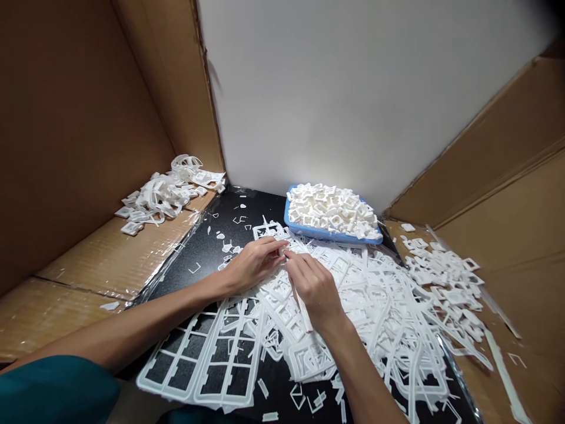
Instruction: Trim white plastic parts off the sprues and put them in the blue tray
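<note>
My left hand (258,264) is closed, thumb and fingers pinched around a small white plastic piece (282,251) that is mostly hidden. Closed around a slim, pale-handled tool (303,312), my right hand (314,290) meets the left at the fingertips. The tool's tip is covered by the fingers, so its kind cannot be told. Under both hands lies a heap of white plastic frames (366,294) and cut strips. Two flat gridded frames (207,353) with rectangular openings rest below my left forearm.
Behind the hands, a blue tray (335,234) is heaped with small white square pieces (331,209). More white pieces lie on cardboard at left (163,197) and right (450,282). Cardboard walls (88,88) and a white panel (344,88) enclose the black tabletop (189,247), strewn with scraps.
</note>
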`<state>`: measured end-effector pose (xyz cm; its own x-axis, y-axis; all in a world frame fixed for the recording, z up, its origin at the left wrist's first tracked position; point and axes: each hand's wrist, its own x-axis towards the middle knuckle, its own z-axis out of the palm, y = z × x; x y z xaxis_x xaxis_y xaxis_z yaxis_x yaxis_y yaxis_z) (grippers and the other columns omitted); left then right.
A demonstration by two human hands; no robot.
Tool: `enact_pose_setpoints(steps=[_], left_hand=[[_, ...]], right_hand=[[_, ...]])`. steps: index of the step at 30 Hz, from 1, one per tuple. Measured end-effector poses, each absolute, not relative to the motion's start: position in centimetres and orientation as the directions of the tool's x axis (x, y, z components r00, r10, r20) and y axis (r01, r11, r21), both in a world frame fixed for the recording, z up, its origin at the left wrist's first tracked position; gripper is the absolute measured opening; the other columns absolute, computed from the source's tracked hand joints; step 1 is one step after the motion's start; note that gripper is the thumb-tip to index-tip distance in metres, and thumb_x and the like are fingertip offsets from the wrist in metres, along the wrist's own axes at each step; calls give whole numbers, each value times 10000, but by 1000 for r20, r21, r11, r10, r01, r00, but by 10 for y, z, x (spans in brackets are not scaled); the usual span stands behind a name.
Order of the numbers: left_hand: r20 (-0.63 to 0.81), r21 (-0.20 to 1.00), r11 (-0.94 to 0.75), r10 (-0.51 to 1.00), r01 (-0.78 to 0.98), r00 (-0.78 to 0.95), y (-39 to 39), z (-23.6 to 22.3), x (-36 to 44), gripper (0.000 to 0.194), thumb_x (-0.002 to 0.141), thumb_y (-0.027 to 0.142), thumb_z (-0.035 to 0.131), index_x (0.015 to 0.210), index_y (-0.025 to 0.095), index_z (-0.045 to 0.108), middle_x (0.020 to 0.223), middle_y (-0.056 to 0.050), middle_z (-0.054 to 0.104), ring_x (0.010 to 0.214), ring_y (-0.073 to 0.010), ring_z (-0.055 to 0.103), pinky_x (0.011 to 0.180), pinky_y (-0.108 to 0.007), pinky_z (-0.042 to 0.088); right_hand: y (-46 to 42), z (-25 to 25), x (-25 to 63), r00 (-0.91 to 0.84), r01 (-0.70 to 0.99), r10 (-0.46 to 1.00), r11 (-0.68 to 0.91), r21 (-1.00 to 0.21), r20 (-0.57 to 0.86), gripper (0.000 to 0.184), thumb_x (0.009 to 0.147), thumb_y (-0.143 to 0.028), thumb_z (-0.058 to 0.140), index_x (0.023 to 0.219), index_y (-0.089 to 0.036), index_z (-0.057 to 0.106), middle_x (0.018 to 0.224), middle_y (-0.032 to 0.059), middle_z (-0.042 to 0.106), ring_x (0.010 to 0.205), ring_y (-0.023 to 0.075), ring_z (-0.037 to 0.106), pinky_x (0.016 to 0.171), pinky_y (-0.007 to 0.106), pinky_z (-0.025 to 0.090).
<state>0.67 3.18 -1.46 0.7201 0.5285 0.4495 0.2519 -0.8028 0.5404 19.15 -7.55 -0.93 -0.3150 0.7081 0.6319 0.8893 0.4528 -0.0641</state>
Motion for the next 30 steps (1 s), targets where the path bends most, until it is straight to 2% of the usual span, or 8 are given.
enact_pose_setpoints(steps=[4,7,10,13,18,23,26,30], left_hand=[[449,631,-746,575,213,684,33,-11,6,333,1064,254,643,1373,139,691,1064,-90,752,851,-186,670,794,-334,541],[407,720,-666,632,193,660,31,-8,6,334,1040,238,682,1351,122,711,1039,-85,767,831,-176,667,776,-320,529],[360,786,-593,668,174,651,31,-6,6,358,1029,282,717,1350,122,720,1018,-81,777,819,-175,673,748,-308,521],[348,804,-575,666,155,660,31,-7,5,382,1019,310,742,1361,141,723,1056,-87,784,842,-179,680,753,-308,519],[346,786,-604,607,133,715,33,-8,5,370,1065,338,669,1401,184,691,1087,-86,758,897,-199,665,812,-336,526],[333,761,-643,503,88,798,33,-5,4,407,1136,311,487,1534,246,540,1424,-142,639,1262,-280,612,1089,-468,481],[336,746,-662,474,78,814,33,-4,4,389,1129,243,455,1509,250,537,1376,-136,633,1260,-287,602,1098,-484,478],[316,698,-709,432,101,845,32,-3,3,458,1081,129,448,1522,232,515,1261,-129,616,1161,-272,610,1028,-462,513]], right_hand=[[-73,-17,191,-264,871,705,468,-152,659,195,1058,-53,530,1058,-200,659,1285,139,782,1083,286,744,899,423,599],[-72,-17,191,-203,849,712,469,-241,672,166,1078,-106,535,1135,-213,650,1214,114,805,1046,245,774,871,375,632],[-75,-13,191,1,723,808,406,-559,589,63,1090,-218,582,1076,-249,635,1243,76,805,1053,208,795,862,332,651],[-77,-9,192,179,470,891,295,-832,417,126,1059,-308,651,944,-261,632,1271,51,800,1146,232,779,921,364,644],[-78,-7,193,185,527,860,322,-786,476,67,1035,-279,669,980,-260,701,1194,56,798,1069,231,773,867,360,626],[-79,-7,195,127,628,818,371,-684,561,94,1055,-237,630,1017,-262,713,1167,61,786,1104,239,743,919,393,604],[-81,-3,196,106,618,828,380,-689,551,109,1046,-221,644,974,-259,717,1198,53,780,1129,239,731,942,398,587],[-81,2,199,150,511,876,327,-795,457,104,1001,-204,709,922,-255,753,1203,45,771,1105,228,734,837,341,588]])
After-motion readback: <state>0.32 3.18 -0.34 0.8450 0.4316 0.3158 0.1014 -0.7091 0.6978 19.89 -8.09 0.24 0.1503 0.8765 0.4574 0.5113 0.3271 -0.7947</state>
